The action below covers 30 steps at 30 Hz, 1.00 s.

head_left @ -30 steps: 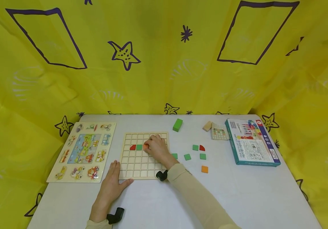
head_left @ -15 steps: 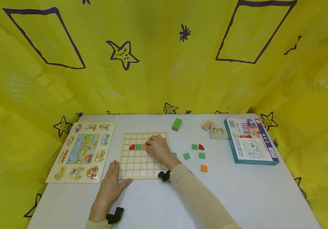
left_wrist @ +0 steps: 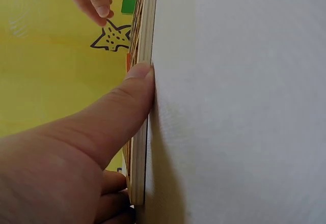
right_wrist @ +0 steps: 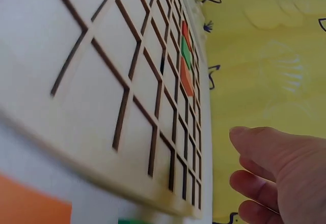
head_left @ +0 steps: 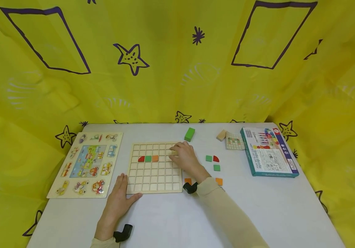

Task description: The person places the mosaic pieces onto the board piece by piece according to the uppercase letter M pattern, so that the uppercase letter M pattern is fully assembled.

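My left hand (head_left: 118, 199) lies at the near-left corner of a wooden grid board (head_left: 154, 179), fingers straight along its left side. In the left wrist view its thumb (left_wrist: 119, 102) presses the board's front edge. One row of the grid holds a red quarter-circle tile (head_left: 141, 159), a green square tile (head_left: 148, 158) and an orange square tile (head_left: 155, 158), side by side. Over the board's right side hovers my right hand (head_left: 186, 158), fingers loosely bent. The right wrist view shows nothing between its thumb and fingers (right_wrist: 254, 188).
Right of the board lie loose tiles: green squares (head_left: 209, 158), a red quarter-circle (head_left: 216, 158) and orange squares (head_left: 219, 181). Farther back are a green block (head_left: 190, 134), a wooden block (head_left: 221, 135), a pattern card (head_left: 234, 141) and a box (head_left: 269, 151). A picture puzzle (head_left: 87, 160) lies left.
My right hand has let go of the orange square tile, now lying in the row beside the green one, and moved right. My left hand has stayed at the board's corner.
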### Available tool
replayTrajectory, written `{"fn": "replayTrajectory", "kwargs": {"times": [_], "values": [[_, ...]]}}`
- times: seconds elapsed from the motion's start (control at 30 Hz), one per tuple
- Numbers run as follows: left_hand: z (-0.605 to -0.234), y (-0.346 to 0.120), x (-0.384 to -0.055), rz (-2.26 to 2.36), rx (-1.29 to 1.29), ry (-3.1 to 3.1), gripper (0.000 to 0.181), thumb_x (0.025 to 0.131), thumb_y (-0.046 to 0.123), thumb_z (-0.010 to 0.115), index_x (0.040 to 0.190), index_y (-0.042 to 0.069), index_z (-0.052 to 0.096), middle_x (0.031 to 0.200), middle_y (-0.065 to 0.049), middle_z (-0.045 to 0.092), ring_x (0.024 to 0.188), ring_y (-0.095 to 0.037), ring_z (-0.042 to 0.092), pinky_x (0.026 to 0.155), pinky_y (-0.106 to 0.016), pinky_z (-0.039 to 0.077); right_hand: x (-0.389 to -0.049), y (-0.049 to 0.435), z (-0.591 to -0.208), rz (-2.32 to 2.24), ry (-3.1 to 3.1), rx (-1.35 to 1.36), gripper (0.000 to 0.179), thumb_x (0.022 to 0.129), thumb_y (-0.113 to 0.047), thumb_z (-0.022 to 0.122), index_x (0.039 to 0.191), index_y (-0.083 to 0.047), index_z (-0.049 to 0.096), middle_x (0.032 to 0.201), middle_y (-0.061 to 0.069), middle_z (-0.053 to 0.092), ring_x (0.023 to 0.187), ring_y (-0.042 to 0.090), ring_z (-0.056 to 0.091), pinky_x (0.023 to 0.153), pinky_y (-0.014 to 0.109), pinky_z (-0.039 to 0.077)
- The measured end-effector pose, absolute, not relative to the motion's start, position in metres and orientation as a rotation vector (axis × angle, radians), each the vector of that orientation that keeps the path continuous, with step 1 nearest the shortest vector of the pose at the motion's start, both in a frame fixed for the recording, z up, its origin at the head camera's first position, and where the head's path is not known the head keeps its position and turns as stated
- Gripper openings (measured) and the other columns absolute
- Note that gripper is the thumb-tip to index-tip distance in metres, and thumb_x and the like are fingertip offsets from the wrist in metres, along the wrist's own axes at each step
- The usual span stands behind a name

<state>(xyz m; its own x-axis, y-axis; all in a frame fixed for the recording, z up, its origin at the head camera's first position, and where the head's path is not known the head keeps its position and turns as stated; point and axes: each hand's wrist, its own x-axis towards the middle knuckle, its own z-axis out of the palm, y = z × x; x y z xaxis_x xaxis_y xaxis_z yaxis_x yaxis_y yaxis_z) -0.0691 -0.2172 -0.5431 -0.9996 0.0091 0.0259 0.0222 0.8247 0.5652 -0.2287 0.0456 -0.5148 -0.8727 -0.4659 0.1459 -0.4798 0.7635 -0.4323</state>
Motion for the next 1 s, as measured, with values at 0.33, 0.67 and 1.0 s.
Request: {"fn": "replayTrajectory", "kwargs": {"times": [0.33,0.67,1.0], "values": [[-0.543,-0.218,-0.068,-0.904,-0.039,-2.969,0.097,0.083,0.038,0.078,0.143,-0.019,0.028,0.15,-0.037,0.022,0.138,-0.052,0.018,0.108,-0.06,0.024,-0.226,0.088,-0.513,0.778,-2.9,0.68,0.032,0.09,-0.026,0.073,0.118,-0.01,0.071,0.116,0.005,0.064,0.104,0.024,0.049,0.088,0.043,0.04],[-0.542,-0.219,-0.069,-0.918,-0.02,-2.998,0.098,0.085,0.042,0.076,0.144,-0.018,0.025,0.151,-0.036,0.019,0.139,-0.05,0.016,0.108,-0.06,0.024,-0.224,0.143,-0.515,0.833,-2.938,0.554,0.034,0.091,-0.023,0.072,0.121,-0.006,0.069,0.117,0.007,0.062,0.107,0.027,0.047,0.093,0.045,0.037],[-0.541,-0.218,-0.069,-0.931,-0.021,-2.998,0.097,0.085,0.04,0.076,0.144,-0.018,0.025,0.152,-0.036,0.019,0.139,-0.05,0.016,0.108,-0.061,0.023,-0.219,0.171,-0.528,0.79,-2.935,0.513,0.035,0.087,-0.023,0.077,0.115,-0.004,0.072,0.111,0.011,0.065,0.098,0.028,0.049,0.082,0.045,0.04]]}}
